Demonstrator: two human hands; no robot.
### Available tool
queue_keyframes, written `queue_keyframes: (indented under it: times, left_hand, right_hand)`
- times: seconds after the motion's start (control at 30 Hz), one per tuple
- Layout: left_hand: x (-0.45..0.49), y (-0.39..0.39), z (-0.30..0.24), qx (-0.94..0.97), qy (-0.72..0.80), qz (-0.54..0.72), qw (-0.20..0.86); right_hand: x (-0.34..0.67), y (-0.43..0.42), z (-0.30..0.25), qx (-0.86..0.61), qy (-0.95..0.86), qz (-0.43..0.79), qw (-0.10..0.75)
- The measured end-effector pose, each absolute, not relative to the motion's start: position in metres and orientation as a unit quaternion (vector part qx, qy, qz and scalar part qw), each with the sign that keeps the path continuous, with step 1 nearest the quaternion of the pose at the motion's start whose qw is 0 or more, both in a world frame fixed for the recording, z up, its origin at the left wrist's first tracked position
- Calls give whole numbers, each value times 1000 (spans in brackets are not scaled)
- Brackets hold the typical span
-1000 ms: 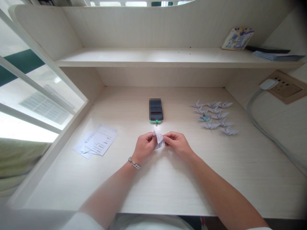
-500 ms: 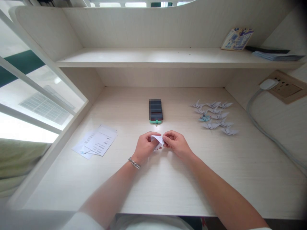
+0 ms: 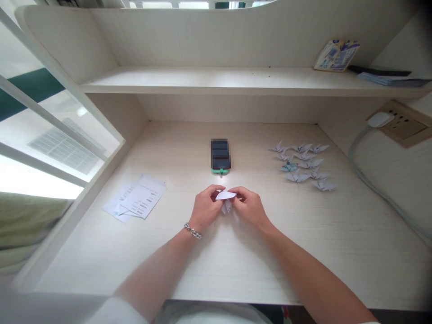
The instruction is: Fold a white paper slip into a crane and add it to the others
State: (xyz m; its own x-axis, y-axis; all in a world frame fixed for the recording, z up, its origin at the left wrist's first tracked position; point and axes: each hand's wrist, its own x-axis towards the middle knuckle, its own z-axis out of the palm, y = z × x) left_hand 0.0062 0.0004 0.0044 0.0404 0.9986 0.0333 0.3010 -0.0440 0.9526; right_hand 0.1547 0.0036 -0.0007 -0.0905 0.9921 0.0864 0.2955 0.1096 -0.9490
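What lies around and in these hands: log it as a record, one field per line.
Left hand: fingers gripping the folded white paper; chain bracelet at the wrist
Right hand: fingers gripping the same paper's right side
Beyond hands: dark-screened device, green near edge
Left: overlapping printed slips
Right: group of folded paper birds, mostly white, one bluish
Shelf: leaning patterned box
Power: white plug in socket panel

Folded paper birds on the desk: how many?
10 folded birds on the desk, right side: three at the back, three pairs in front, then one nearest; held paper excluded. Overlap could hide more.
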Motion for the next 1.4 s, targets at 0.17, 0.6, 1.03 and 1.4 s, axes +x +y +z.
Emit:
queue_keyframes:
  times: [0.17,0.6,1.03,1.4]
  left_hand:
    - [6,-1,5,608,552,408,400]
    - [3,8,1,536,541,433,482]
    - [4,5,6,539,522,427,505]
    - [4,3,6,589,509,410,474]
  right_hand:
    - [154,1,4,-536,-644,333,433]
    - [162,13,-4,-429,-462,639,441]
    - [162,15,-7,-371,-376,726,439]
    - [159,13,-11,-437,-495,608,440]
